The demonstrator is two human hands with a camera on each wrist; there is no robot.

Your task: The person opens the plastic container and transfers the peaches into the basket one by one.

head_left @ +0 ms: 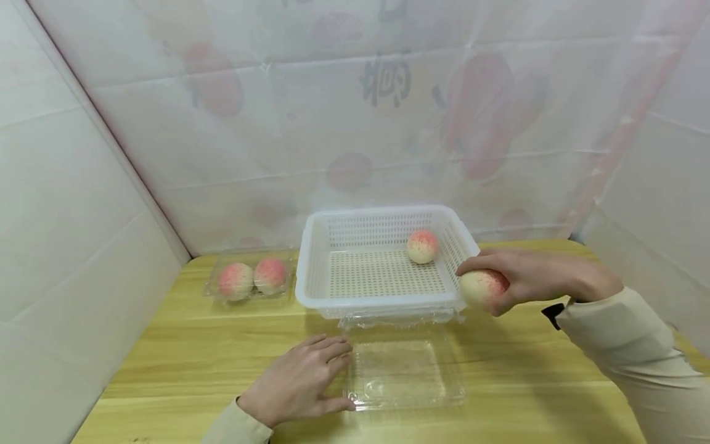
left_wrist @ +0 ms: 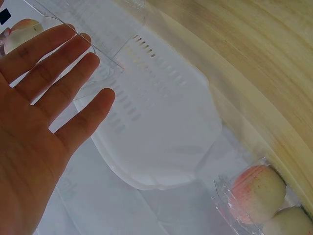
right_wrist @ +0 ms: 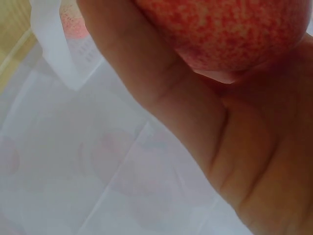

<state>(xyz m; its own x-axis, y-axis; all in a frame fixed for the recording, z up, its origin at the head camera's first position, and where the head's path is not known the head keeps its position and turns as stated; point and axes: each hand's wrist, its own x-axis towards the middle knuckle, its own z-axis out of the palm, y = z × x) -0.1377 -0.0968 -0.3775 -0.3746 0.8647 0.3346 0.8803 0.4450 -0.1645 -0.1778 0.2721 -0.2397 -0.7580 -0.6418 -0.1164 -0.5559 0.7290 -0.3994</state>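
Observation:
In the head view my right hand [head_left: 513, 277] grips a pink-and-cream peach [head_left: 481, 288] just off the right front corner of a white plastic basket [head_left: 383, 303]. The right wrist view has the same peach [right_wrist: 234, 34] close up, against the palm. My left hand [head_left: 305, 379] lies with its fingers extended at the left edge of a clear plastic clamshell box [head_left: 399, 373], which stands open and holds nothing. Those fingers [left_wrist: 73, 88] look straight and spread in the left wrist view, by the clear plastic edge. Another peach [head_left: 423, 246] sits inside the basket on its right side.
Left of the basket, a second clear box [head_left: 248, 295] contains two peaches [head_left: 270, 275]. Everything stands on a wood-grain table [head_left: 183, 364]. White printed sheeting [head_left: 277, 123] hangs close behind the basket and along both sides.

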